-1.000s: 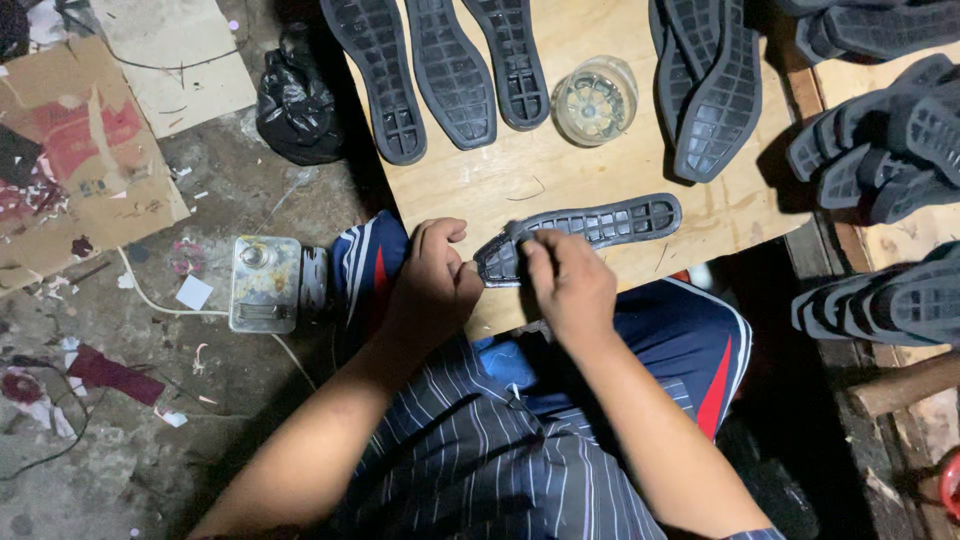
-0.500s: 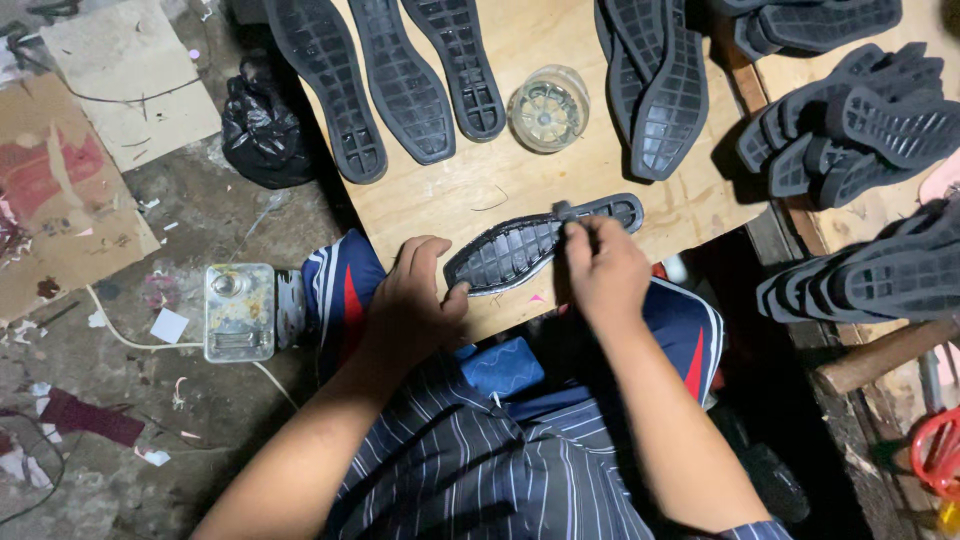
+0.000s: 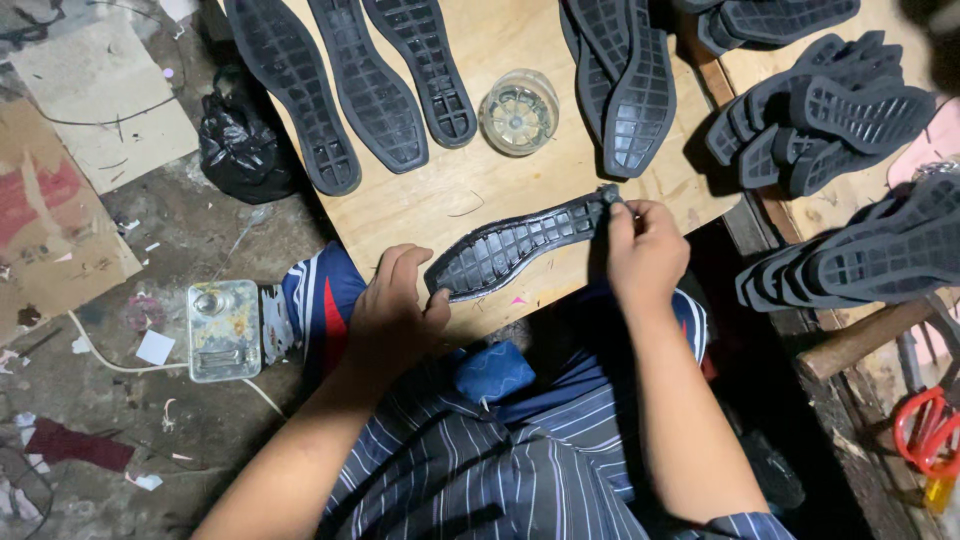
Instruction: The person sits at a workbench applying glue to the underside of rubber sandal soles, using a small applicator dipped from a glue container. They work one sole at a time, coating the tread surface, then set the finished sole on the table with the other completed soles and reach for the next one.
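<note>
Black rubber sole (image 3: 520, 245) lies tread-up on near edge of wooden desk (image 3: 470, 190), held at both ends. Left hand (image 3: 395, 315) clamped on heel end, right hand (image 3: 645, 250) pinching toe tip; hands well apart. Step in hand looks like checking or trimming the edge; steady grip needed. More soles (image 3: 375, 85) at far side.

Bare wooden board (image 3: 520, 190) lies open between the held black sole (image 3: 520, 250) and the round clear container (image 3: 519, 112), wide enough for a hand to pass; three flat soles (image 3: 370, 85) block the far left; a stacked pair of soles (image 3: 625, 85) closes the far right; past the board's right edge, piled soles (image 3: 820, 115) crowd the side; the board's near edge is taken by both hands.
</note>
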`<state>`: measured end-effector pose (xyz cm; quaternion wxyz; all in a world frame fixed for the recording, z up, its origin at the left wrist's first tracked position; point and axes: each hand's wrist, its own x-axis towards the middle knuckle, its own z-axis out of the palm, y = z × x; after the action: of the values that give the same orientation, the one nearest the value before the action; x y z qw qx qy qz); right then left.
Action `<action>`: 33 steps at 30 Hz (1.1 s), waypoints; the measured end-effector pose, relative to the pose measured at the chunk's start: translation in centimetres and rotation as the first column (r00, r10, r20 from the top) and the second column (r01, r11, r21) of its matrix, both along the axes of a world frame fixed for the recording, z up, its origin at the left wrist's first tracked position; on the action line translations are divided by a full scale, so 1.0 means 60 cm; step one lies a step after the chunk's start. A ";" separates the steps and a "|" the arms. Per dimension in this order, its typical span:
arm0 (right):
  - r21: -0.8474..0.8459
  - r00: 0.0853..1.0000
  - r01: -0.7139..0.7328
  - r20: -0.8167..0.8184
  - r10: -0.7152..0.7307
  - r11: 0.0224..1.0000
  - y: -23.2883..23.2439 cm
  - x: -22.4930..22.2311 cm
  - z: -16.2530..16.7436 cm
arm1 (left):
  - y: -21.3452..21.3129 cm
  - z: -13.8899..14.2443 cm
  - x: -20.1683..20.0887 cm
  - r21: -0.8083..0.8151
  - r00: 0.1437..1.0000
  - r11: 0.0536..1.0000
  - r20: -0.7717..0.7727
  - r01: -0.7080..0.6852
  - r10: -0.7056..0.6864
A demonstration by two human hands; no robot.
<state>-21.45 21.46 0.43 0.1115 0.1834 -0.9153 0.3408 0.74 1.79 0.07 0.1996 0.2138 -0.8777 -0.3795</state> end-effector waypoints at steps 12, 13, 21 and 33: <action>-0.067 0.996 0.045 0.077 -0.040 0.997 0.037 -0.017 -0.008 | 0.003 0.006 0.001 -0.024 1.000 1.000 -0.001 -0.009 0.009; -0.089 0.995 0.047 0.097 -0.038 0.995 0.042 -0.018 -0.010 | 0.003 0.007 0.000 -0.011 1.000 1.000 0.012 -0.009 0.009; -0.019 0.998 -0.055 -0.024 0.055 0.998 0.063 -0.010 0.003 | 0.002 0.009 0.001 -0.001 1.000 1.000 0.019 0.003 -0.003; -0.108 0.995 0.038 0.095 -0.028 0.993 0.068 0.006 -0.017 | 0.000 0.006 0.003 -0.023 0.999 0.999 -0.028 0.028 -0.029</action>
<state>-21.10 25.52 -0.61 0.0843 0.1459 -0.9023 0.3969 0.91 1.80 0.45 0.2090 0.1936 -0.8819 -0.3755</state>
